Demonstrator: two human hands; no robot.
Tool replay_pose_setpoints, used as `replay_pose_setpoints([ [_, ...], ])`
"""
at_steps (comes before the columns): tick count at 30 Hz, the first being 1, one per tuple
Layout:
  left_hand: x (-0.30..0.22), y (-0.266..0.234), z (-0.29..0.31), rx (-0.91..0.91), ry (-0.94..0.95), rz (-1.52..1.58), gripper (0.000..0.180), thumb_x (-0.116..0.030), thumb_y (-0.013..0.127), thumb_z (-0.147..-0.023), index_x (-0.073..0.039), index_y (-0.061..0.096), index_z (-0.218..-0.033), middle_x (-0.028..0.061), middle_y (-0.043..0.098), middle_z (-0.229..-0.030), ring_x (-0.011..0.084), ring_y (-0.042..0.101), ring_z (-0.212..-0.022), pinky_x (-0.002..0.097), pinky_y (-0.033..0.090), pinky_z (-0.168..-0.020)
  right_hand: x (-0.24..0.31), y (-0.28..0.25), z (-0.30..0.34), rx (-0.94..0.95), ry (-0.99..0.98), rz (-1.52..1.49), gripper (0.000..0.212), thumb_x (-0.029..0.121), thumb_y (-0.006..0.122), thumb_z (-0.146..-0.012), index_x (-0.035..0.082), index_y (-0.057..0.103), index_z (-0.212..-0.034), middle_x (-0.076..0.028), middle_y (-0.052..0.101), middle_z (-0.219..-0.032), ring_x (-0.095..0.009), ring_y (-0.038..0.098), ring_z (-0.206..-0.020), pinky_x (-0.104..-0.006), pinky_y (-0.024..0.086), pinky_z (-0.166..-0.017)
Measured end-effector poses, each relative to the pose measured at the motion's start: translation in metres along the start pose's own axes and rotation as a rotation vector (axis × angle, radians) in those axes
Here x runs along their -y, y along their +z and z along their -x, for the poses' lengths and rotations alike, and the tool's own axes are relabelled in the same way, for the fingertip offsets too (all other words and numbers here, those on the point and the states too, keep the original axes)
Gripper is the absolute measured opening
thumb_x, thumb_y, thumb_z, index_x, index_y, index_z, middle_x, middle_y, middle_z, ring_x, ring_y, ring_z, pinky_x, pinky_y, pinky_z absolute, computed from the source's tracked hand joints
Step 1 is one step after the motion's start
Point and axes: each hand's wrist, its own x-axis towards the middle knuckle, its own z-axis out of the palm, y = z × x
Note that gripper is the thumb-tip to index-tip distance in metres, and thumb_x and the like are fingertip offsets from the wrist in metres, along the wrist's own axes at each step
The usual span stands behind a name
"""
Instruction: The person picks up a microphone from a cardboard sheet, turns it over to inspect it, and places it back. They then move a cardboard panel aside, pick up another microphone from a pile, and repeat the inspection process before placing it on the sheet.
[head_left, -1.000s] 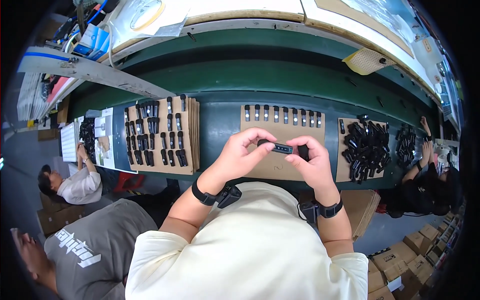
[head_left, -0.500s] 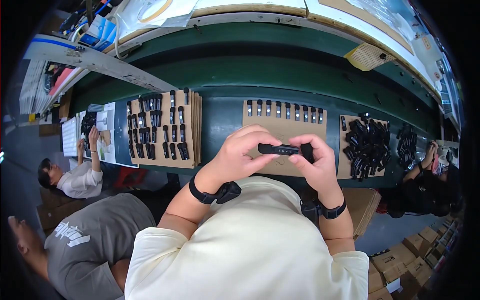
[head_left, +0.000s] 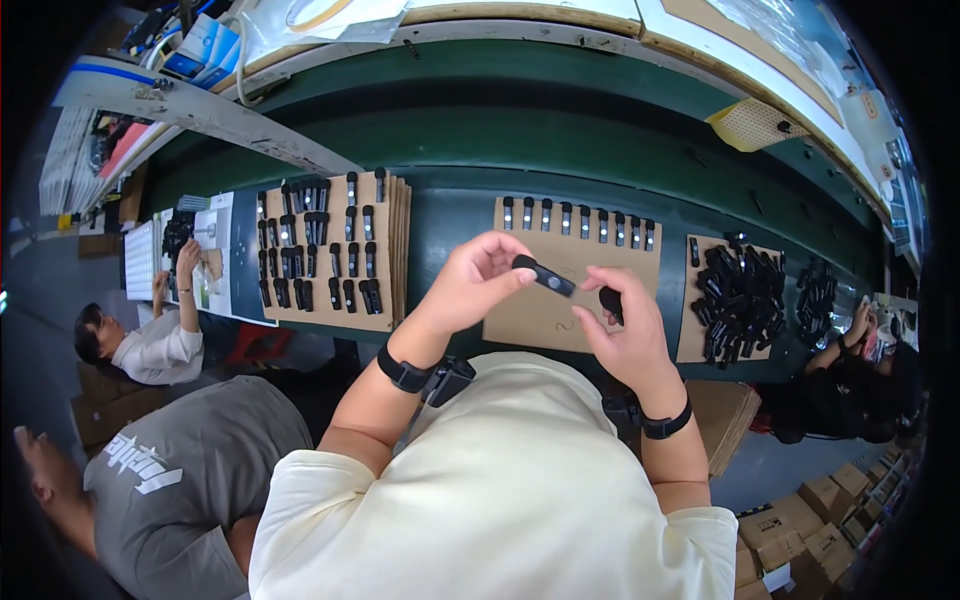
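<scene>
My left hand pinches one end of a small black clip-on microphone between thumb and fingers. It tilts down to the right, with a pale round mark on its upper face. My right hand is just to the right of it, its thumb and forefinger apart from the microphone. Curled in that hand's fingers is a second black microphone, mostly hidden, its rounded dark end showing. Below and beyond both hands lies a cardboard sheet, bearing one row of similar microphones along its far edge.
To the left, stacked cardboard sheets carry several rows of microphones. At right, a heap of microphones covers another sheet. Co-workers sit at left and right; a person in grey is close on my left. A shelf edge runs above the bench.
My right thumb and forefinger have come off the microphone between my hands. My left hand has turned it, so it slants and shows its face with the round mark.
</scene>
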Motion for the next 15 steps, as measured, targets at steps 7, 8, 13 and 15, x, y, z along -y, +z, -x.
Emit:
replay_pose_setpoints([
  [7, 0.083, -0.062, -0.018, -0.253, -0.146, -0.352, 0.014, -0.001, 0.065, -0.085, 0.001, 0.06, -0.097, 0.0041, 0.064, -0.091, 0.0084, 0.062, -0.08, 0.0241, 0.051, -0.073, -0.04, 0.0, 0.021, 0.141, 0.274, 0.113, 0.031, -0.002, 0.06, -0.085, 0.001, 0.052, -0.116, -0.011, 0.062, -0.104, -0.024, 0.062, -0.088, -0.0312, 0.049, -0.08],
  [8, 0.098, -0.067, -0.023, -0.278, -0.171, -0.464, 0.014, -0.001, 0.065, -0.084, 0.001, 0.06, -0.098, 0.0046, 0.065, -0.089, 0.0087, 0.062, -0.079, 0.0239, 0.051, -0.072, -0.041, 0.002, 0.023, 0.144, 0.276, 0.113, 0.031, -0.002, 0.06, -0.085, 0.001, 0.052, -0.116, -0.011, 0.062, -0.104, -0.024, 0.062, -0.088, -0.0312, 0.049, -0.08],
  [13, 0.163, -0.086, -0.05, -0.295, -0.252, -0.64, 0.017, -0.002, 0.067, -0.083, 0.001, 0.061, -0.098, 0.0067, 0.066, -0.082, 0.0126, 0.063, -0.073, 0.0264, 0.052, -0.067, -0.056, 0.011, 0.032, 0.054, 0.509, 0.034, 0.025, -0.001, 0.057, -0.088, -0.001, 0.052, -0.112, -0.013, 0.062, -0.104, -0.024, 0.063, -0.091, -0.0319, 0.048, -0.083],
  [15, 0.175, -0.089, -0.06, -0.319, -0.233, -0.664, 0.017, -0.004, 0.068, -0.081, 0.002, 0.061, -0.096, 0.0087, 0.067, -0.082, 0.0159, 0.064, -0.074, 0.0284, 0.053, -0.068, -0.065, 0.011, 0.036, 0.029, 0.548, -0.013, 0.023, -0.001, 0.058, -0.089, -0.001, 0.052, -0.111, -0.014, 0.063, -0.102, -0.023, 0.063, -0.09, -0.0311, 0.048, -0.082],
])
